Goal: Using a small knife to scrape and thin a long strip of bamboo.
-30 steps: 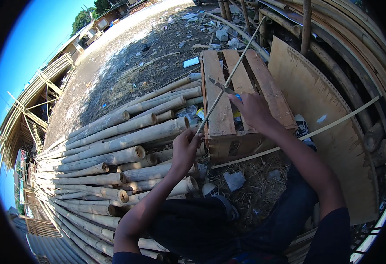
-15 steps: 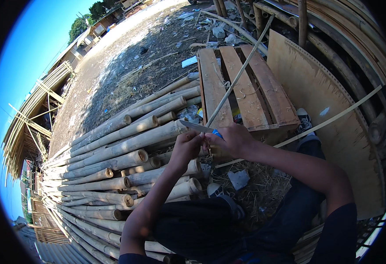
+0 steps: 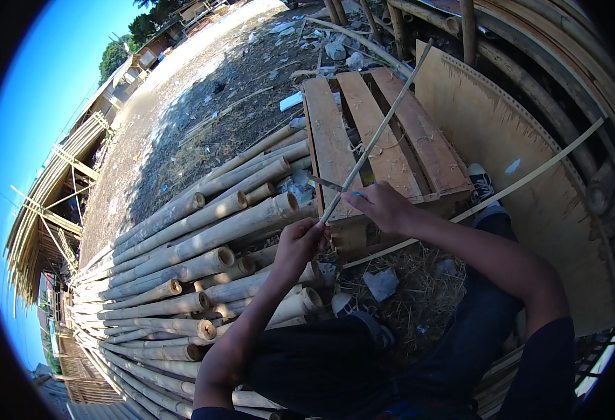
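Note:
My left hand (image 3: 302, 243) is closed around the near end of a long, thin bamboo strip (image 3: 384, 124). The strip slants away to the far right, above the slats of a wooden crate (image 3: 394, 155). My right hand (image 3: 383, 207) grips a knife (image 3: 327, 184), and a bit of blue handle shows at the fingers. Its blade points left and lies across the strip, a little beyond my left hand. Curled shavings are scattered over the crate's slats. My fingers hide most of the knife handle.
Cut bamboo poles (image 3: 202, 260) are stacked on my left, ends toward me. A plywood sheet (image 3: 531, 231) leans at the right; a pale bamboo strip (image 3: 524, 192) crosses before it. A grey stone (image 3: 381, 284) lies between my feet, with straw around it.
My right hand and the knife have moved away from my left hand, farther along the strip. My two hands were together before; now a gap separates them. The view has shifted slightly.

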The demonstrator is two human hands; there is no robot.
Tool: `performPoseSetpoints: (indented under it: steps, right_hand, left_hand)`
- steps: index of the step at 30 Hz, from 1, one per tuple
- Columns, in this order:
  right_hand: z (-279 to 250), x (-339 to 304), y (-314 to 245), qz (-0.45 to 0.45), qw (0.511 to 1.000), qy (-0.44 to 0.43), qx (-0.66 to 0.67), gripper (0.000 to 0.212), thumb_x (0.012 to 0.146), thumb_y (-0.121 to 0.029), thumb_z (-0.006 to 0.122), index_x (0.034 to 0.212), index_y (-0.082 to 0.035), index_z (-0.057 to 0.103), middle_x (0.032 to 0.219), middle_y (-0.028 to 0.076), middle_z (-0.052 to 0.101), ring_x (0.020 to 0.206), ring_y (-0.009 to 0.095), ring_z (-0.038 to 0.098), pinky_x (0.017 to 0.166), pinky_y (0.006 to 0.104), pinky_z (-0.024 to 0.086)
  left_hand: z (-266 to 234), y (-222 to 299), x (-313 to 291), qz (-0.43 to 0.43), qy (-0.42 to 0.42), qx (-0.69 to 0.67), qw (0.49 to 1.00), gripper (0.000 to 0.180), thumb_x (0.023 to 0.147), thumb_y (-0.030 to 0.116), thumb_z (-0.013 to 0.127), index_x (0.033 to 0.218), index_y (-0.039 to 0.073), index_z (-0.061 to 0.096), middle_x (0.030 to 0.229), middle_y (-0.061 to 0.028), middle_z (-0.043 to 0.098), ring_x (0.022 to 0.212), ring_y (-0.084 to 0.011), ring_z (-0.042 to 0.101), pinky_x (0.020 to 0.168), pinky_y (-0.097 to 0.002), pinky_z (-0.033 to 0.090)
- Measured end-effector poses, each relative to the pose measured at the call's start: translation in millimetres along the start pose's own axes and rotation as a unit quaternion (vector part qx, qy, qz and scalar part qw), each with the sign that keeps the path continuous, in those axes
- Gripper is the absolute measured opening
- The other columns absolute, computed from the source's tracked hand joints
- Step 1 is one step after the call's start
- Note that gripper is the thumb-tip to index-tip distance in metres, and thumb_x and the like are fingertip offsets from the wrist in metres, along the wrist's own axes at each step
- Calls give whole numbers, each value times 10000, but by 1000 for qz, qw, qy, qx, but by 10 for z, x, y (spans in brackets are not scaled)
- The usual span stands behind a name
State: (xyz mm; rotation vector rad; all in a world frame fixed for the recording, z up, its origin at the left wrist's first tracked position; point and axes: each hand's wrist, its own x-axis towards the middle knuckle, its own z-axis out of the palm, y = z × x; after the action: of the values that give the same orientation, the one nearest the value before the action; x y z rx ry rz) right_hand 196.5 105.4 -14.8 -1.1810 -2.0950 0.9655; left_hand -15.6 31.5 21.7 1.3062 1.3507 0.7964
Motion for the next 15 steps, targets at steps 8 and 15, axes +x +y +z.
performPoseSetpoints:
  steps: [8,15]
  right_hand:
    - [-519,265,173,-52,968,107,-222,619,937,-542,432,667,-26,639,570,163,591,578,336,633,576,440,510]
    - [-569,244,259,-49,950,152,-268,608,938,-529,446,623,-35,611,546,161,572,555,337,615,558,457,484]
  left_hand:
    - [44,105,-41,84,98,184,974,299,965,236,506,805,7,614,583,9,530,522,-50,446,481,-244,340]
    - [14,158,13,79,96,214,969,319,956,241,510,785,-4,622,582,-20,559,540,-71,487,502,-261,377]
